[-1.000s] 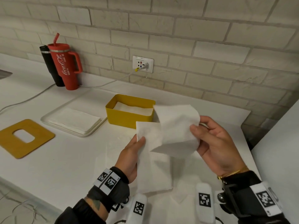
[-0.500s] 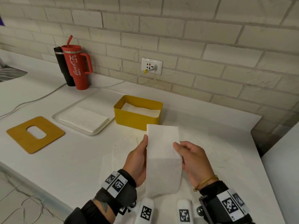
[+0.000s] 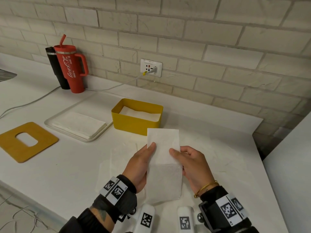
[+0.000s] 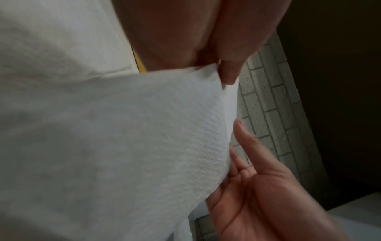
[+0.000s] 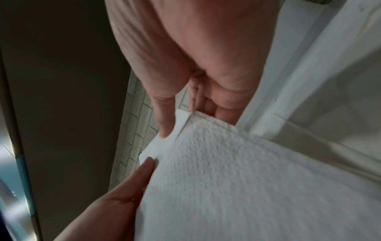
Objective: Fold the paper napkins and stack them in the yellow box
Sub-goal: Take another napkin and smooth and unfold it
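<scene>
Fingers of the left hand point(image 3: 140, 163) pinch the left edge of a dimpled, folded rectangular napkin point(image 3: 164, 163); the right hand point(image 3: 193, 167) pinches its right edge, above the white counter point(image 3: 67, 165), just before the glossy yellow box point(image 3: 137, 121).

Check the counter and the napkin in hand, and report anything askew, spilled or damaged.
Nothing spilled or damaged. One small oddity: in the right wrist view the folded napkin has layers that do not quite line up, with an under-layer peeking past the edge by the right hand thumb. The yellow box sits upright.
</scene>
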`<state>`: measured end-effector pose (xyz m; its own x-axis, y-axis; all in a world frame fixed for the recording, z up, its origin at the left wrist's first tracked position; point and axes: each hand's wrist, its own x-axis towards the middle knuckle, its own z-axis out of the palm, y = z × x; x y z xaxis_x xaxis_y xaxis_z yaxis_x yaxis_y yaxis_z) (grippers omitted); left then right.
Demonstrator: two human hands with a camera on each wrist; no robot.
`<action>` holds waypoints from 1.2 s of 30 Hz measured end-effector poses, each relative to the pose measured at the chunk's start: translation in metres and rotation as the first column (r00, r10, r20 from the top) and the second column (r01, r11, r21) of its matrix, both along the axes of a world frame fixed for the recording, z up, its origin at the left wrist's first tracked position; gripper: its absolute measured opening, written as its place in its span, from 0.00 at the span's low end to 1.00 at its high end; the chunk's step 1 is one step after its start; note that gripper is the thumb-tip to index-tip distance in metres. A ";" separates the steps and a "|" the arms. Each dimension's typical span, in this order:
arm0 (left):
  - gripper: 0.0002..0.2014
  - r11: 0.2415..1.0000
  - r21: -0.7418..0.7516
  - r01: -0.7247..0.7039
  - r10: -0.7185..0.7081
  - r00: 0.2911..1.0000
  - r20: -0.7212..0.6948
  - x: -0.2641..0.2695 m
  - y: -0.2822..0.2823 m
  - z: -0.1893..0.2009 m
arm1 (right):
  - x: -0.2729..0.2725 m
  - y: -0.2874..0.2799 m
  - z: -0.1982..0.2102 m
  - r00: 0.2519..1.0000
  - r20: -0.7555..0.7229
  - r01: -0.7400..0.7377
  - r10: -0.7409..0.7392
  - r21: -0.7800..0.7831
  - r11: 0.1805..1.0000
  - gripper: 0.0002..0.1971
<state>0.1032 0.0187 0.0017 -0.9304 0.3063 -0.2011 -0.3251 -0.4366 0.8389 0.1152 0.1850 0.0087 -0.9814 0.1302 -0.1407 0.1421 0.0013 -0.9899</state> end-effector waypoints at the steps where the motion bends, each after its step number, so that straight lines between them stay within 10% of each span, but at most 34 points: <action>1: 0.18 1.000 -0.002 -0.015 0.015 1.000 -0.004 -0.002 -0.001 0.000 | 0.003 0.001 -0.001 0.999 0.023 -0.042 0.042 0.003 0.999 0.14; 7: 0.18 0.995 -0.006 -0.102 0.102 0.994 -0.042 -0.011 -0.016 0.005 | 0.015 0.017 -0.015 0.971 0.197 -0.188 0.139 0.261 0.947 0.21; 12: 0.19 0.996 -0.056 -0.063 0.060 0.997 -0.058 -0.002 -0.023 0.010 | 0.004 0.013 0.013 0.968 0.073 -0.242 0.239 0.024 0.970 0.37; 22: 0.28 0.947 -0.320 -0.019 -0.041 0.983 -0.178 0.010 -0.108 0.004 | -0.026 -0.091 -0.005 0.915 0.106 -0.387 0.390 -0.044 0.921 0.13; 30: 0.29 0.593 -0.706 -0.386 0.060 0.896 -0.439 -0.015 -0.189 0.005 | -0.057 -0.180 -0.002 0.934 0.108 -0.349 0.341 0.068 0.935 0.08; 36: 0.21 0.503 -0.598 -0.624 0.051 0.712 -0.700 -0.043 -0.239 0.039 | -0.080 -0.227 0.041 0.952 -0.197 -0.214 0.233 0.114 0.970 0.08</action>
<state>0.0599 -0.2201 0.0411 -0.9186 -0.0672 0.3894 0.3104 0.4871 0.8163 0.0351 -0.0417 0.0494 -0.9931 -0.0930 0.0711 -0.0804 0.1006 -0.9917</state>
